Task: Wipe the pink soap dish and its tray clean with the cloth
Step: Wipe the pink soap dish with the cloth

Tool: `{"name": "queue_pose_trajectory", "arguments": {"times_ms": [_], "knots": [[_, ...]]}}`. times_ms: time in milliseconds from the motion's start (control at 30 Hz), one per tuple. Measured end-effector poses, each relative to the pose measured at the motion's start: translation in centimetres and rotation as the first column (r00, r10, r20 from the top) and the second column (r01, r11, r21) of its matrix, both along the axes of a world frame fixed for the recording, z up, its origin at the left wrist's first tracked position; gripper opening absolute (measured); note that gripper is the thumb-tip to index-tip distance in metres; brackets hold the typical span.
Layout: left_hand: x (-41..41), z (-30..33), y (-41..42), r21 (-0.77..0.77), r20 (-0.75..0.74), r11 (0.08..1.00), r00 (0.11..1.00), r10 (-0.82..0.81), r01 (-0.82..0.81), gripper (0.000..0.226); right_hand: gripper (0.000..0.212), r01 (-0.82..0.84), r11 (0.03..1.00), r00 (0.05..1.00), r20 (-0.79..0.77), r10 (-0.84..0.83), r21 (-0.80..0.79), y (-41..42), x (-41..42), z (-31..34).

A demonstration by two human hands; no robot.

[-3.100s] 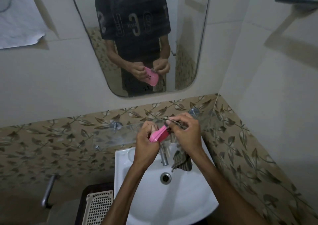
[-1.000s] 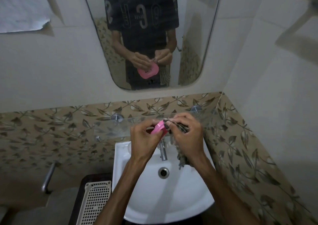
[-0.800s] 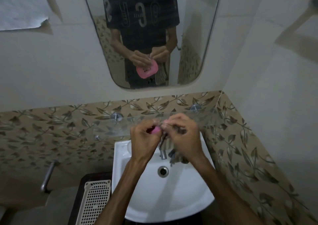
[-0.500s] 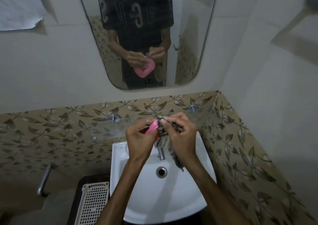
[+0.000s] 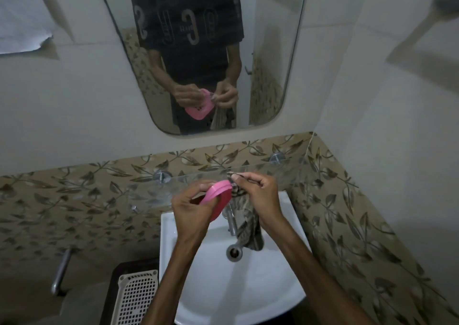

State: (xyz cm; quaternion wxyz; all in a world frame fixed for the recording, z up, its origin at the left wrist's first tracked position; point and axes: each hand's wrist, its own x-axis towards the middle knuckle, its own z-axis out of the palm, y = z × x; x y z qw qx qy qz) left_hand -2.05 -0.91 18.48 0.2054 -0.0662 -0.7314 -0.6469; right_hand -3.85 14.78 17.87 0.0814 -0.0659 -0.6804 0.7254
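The oval pink plastic soap dish is held on edge over the white ceramic basin, just at twelve o'clock of the chrome drain and above the chrome tap. The left hand grips it from its nine o'clock side, fingers curled round the rim — a hold that seems meant to turn the far rim toward the other hand. Whether the dish and its tray are together or one alone is held, I cannot tell. The right hand, touching the dish at its three o'clock, pinches a bunched corner of the striped grey-brown cloth against the rim; the rest hangs loose toward the drain. Working over the basin likely keeps drips off the clear glass shelf behind. The wall mirror at twelve o'clock reflects the dish's perforated face.
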Motion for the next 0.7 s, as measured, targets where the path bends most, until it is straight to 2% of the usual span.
{"name": "queue_pose_trajectory", "arguments": {"times_ms": [100,200,300,333,400,467,567,633,700], "knots": [[-0.1,-0.8,-1.0,0.084,0.062,0.996,0.998,0.006,-0.012,0.026,0.008,-0.124,0.988,0.989,0.068,0.131,-0.096,0.3,-0.2,0.0],[-0.3,-0.9,-1.5,0.262,0.125,0.964,0.992,0.02,-0.053,0.023,0.01,-0.214,0.957,0.945,0.208,0.253,-0.196,0.5,0.0,-0.4],[-1.4,-0.7,-1.9,0.378,0.21,0.926,0.975,-0.071,-0.014,0.026,0.013,-0.137,0.855,0.934,0.222,0.28,-0.499,0.5,0.6,-1.0],[-1.7,-0.8,-1.7,0.439,0.255,0.898,0.96,-0.12,-0.004,0.027,0.014,-0.115,0.841,0.946,0.199,0.254,-0.529,0.6,0.6,-1.0],[-2.0,-1.1,-0.9,0.517,0.339,0.856,0.922,-0.186,-0.017,0.033,0.013,-0.159,0.854,0.962,0.116,0.246,-0.496,0.5,0.7,-0.3],[-1.9,-1.6,-0.1,0.53,0.404,0.846,0.895,-0.192,-0.058,0.033,0.016,-0.218,0.892,0.966,0.044,0.256,-0.396,-0.1,0.9,0.3],[-2.0,-1.9,1.0,0.451,0.442,0.891,0.881,-0.169,-0.055,0.033,0.016,-0.162,0.969,0.987,-0.02,0.161,-0.185,-1.2,1.3,0.5],[-2.0,-1.9,1.9,0.374,0.451,0.927,0.877,-0.164,-0.019,0.037,0.014,-0.134,0.969,0.991,-0.011,0.134,-0.206,-1.7,1.4,0.3],[-1.7,-1.7,2.3,0.428,0.466,0.903,0.863,-0.195,-0.027,0.041,0.013,-0.128,0.964,0.99,0.03,0.138,-0.233,-2.3,1.5,0.0]]}}
